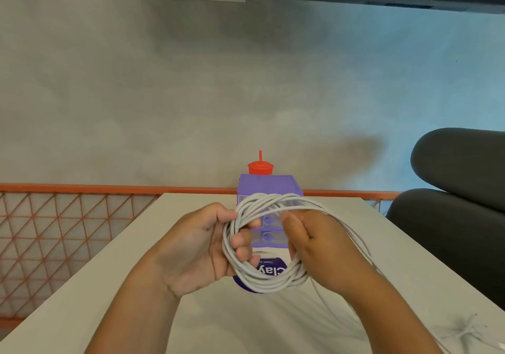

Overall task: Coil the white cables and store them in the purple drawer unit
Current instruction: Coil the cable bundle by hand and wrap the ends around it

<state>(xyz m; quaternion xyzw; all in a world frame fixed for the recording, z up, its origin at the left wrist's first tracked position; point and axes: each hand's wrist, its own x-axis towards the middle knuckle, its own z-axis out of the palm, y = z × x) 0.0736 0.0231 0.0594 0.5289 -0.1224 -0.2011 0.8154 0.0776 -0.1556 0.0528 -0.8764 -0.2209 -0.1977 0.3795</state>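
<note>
A white cable [269, 280] is wound into a round coil of several loops, held up over the table in front of me. My left hand [202, 247] grips the coil's left side, fingers curled through the loops. My right hand [314, 250] grips its right side, and a loose tail of cable runs from there down to the right. Behind the coil stands the purple drawer unit [269, 187] with clear drawer fronts, partly hidden by the loops. Another bunch of white cable [470, 332] lies on the table at the lower right.
A white table [136, 285] carries everything. A purple-and-white round label or lid [269, 267] lies under the coil. A red cup with a straw [260, 166] stands behind the drawers. An orange mesh rail [54, 230] runs on the left, and a dark chair [459, 203] is on the right.
</note>
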